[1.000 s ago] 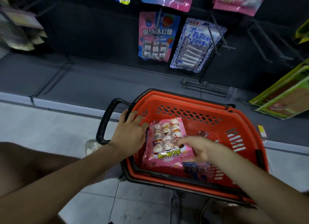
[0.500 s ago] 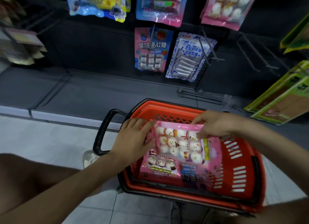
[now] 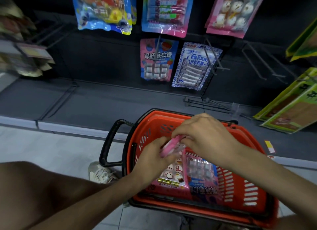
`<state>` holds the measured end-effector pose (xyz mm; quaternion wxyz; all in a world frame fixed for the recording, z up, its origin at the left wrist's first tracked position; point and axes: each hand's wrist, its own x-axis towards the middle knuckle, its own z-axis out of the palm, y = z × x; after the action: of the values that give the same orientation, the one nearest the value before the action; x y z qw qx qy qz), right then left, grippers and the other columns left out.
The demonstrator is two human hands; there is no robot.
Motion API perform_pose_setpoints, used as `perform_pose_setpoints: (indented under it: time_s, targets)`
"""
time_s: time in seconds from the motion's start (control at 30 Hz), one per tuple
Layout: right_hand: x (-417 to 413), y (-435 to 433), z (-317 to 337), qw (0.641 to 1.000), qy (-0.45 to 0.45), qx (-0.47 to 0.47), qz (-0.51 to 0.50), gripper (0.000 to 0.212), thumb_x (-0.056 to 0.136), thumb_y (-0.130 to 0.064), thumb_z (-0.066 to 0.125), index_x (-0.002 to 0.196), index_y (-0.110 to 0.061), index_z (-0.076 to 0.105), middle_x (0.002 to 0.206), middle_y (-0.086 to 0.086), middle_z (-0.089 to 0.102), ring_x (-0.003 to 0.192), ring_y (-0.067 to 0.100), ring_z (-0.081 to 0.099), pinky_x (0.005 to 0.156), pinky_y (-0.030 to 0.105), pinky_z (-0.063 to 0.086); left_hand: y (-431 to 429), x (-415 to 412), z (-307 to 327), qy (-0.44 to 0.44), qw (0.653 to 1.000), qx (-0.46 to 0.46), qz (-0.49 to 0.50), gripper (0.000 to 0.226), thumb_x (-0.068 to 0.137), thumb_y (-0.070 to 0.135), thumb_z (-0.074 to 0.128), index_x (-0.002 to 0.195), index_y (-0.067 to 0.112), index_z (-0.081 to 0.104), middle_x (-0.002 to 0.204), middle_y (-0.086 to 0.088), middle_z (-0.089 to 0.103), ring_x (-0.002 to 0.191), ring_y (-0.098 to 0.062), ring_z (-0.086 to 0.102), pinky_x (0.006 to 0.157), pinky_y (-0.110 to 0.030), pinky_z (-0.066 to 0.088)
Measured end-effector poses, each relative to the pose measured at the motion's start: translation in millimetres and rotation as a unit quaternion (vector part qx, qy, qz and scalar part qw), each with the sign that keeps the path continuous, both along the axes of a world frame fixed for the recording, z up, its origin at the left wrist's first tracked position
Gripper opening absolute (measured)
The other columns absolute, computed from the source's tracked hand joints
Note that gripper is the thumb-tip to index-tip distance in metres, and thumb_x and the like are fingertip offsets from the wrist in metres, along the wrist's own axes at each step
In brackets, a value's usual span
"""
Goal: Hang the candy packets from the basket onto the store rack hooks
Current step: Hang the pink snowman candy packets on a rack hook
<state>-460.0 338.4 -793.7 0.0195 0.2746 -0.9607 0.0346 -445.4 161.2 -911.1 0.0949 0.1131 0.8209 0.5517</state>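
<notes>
We see a pink candy packet point(image 3: 171, 146) held in the air just above the orange basket point(image 3: 240, 211), over its left half, turned nearly edge-on and crumpled, so its print is hard to read. The left hand point(image 3: 154, 158) grips its lower end with curled fingers, and the right hand point(image 3: 205, 138) pinches its upper edge with bent fingertips; the hands cover most of it. Inside the basket we count two more packets lying flat side by side and touching: a pink packet with round faces point(image 3: 171, 177), its top hidden under the left hand, and a pink and blue packet point(image 3: 203, 174) to its right, partly under the right wrist. The basket stands on the tiled floor with its black handle point(image 3: 109, 143) down on the left side; its near right corner is cut off by the forearm. A pale shoe point(image 3: 101, 173) shows beside the handle. On the dark rack behind, we count five hanging packets: three above, a blue packet point(image 3: 103, 11), a striped pink-edged packet point(image 3: 164, 11) and a snowman packet point(image 3: 235, 11), all cropped by the top edge, and two below, a strawberry packet point(image 3: 157, 59) and a blue-and-white packet point(image 3: 195, 66). Wire hooks point(image 3: 257, 61) jut out to their right. Green-and-yellow boxes point(image 3: 291, 109) lean at the right edge, and blurred goods point(image 3: 22, 58) at the left edge cannot be made out.
</notes>
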Motion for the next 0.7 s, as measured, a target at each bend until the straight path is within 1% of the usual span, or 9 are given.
perform_pose_setpoints:
  time_s: [0.03, 0.1, 0.17, 0.27, 0.37, 0.47, 0.57, 0.63, 0.7]
  targets:
    - [-1, -1, -1, 1.0, 0.01, -0.02, -0.004, 0.029, 0.083, -0.02, 0.074, 0.106, -0.038, 0.073, 0.098, -0.02, 0.074, 0.097, 0.01, 0.066, 0.099, 0.035, 0.045, 0, -1, 0, -0.012, 0.999, 0.028, 0.023, 0.013, 0.092, 0.032, 0.079, 0.095, 0.029, 0.067, 0.076, 0.009, 0.061, 0.066, -0.003, 0.053, 0.062, -0.024, 0.043]
    - [-4, 0, -1, 0.998, 0.024, -0.061, -0.022, 0.03, 0.083, -0.021, 0.076, 0.108, -0.036, 0.071, 0.095, -0.018, 0.073, 0.091, 0.011, 0.066, 0.098, 0.036, 0.045, -2, 0, 3, -0.026, 0.996, 0.07, 0.041, 0.027, 0.093, 0.025, 0.079, 0.076, 0.026, 0.058, 0.061, 0.009, 0.048, 0.056, -0.007, 0.042, 0.055, -0.022, 0.035]
    - [-10, 4, 0, 0.993, 0.014, -0.105, -0.054, 0.035, 0.084, -0.027, 0.079, 0.117, -0.034, 0.067, 0.101, -0.015, 0.074, 0.096, 0.014, 0.068, 0.098, 0.04, 0.049, -3, 0, 7, -0.045, 0.993, 0.096, 0.049, 0.032, 0.094, 0.026, 0.078, 0.072, 0.02, 0.056, 0.058, 0.011, 0.042, 0.054, -0.01, 0.039, 0.054, -0.024, 0.035]
    - [-21, 21, -3, 0.987, 0.036, -0.11, -0.109, 0.045, 0.084, -0.034, 0.081, 0.126, -0.031, 0.065, 0.114, -0.007, 0.069, 0.108, 0.021, 0.062, 0.099, 0.045, 0.049, -7, -2, 11, -0.092, 0.985, 0.123, 0.076, 0.019, 0.093, 0.028, 0.079, 0.089, 0.011, 0.071, 0.065, -0.005, 0.06, 0.058, -0.024, 0.057, 0.057, -0.035, 0.051]
    - [-28, 40, -10, 0.98, 0.076, -0.095, -0.155, 0.051, 0.083, -0.032, 0.082, 0.131, -0.029, 0.065, 0.125, 0.0, 0.063, 0.118, 0.028, 0.056, 0.101, 0.046, 0.047, -9, -3, 22, -0.121, 0.976, 0.153, 0.101, 0.015, 0.093, 0.022, 0.077, 0.107, 0.016, 0.077, 0.09, 0.002, 0.08, 0.084, -0.015, 0.077, 0.07, -0.024, 0.06]
    - [-27, 53, -17, 0.961, -0.006, -0.181, -0.21, 0.067, 0.085, -0.037, 0.08, 0.145, -0.035, 0.052, 0.127, 0.0, 0.064, 0.121, 0.023, 0.059, 0.102, 0.041, 0.048, -10, -8, 32, -0.163, 0.958, 0.203, 0.117, 0.02, 0.093, 0.019, 0.076, 0.113, 0.017, 0.075, 0.101, 0.001, 0.081, 0.092, -0.02, 0.079, 0.08, -0.039, 0.064]
    - [-24, 58, -26, 0.904, -0.106, -0.316, -0.268, 0.086, 0.076, -0.05, 0.084, 0.15, -0.043, 0.041, 0.116, -0.006, 0.067, 0.112, 0.013, 0.066, 0.098, 0.038, 0.052, -10, -13, 41, -0.189, 0.944, 0.241, 0.127, 0.025, 0.092, 0.018, 0.077, 0.117, 0.014, 0.074, 0.104, -0.006, 0.081, 0.092, -0.029, 0.079, 0.082, -0.051, 0.064]
    - [-23, 59, -31, 0.844, -0.179, -0.405, -0.303, 0.103, 0.068, -0.057, 0.087, 0.154, -0.042, 0.033, 0.112, -0.006, 0.07, 0.106, 0.01, 0.069, 0.097, 0.037, 0.054, -5, -17, 46, -0.194, 0.937, 0.26, 0.127, 0.027, 0.092, 0.019, 0.076, 0.118, 0.013, 0.074, 0.106, -0.008, 0.08, 0.094, -0.031, 0.078, 0.084, -0.054, 0.063]
    - [-22, 58, -27, 0.777, -0.259, -0.472, -0.326, 0.098, 0.066, -0.056, 0.09, 0.149, -0.036, 0.041, 0.112, -0.005, 0.075, 0.104, 0.012, 0.072, 0.099, 0.038, 0.053, 3, -20, 52, -0.207, 0.926, 0.294, 0.117, 0.027, 0.092, 0.019, 0.075, 0.118, 0.01, 0.073, 0.11, -0.012, 0.079, 0.098, -0.035, 0.077, 0.087, -0.057, 0.062]
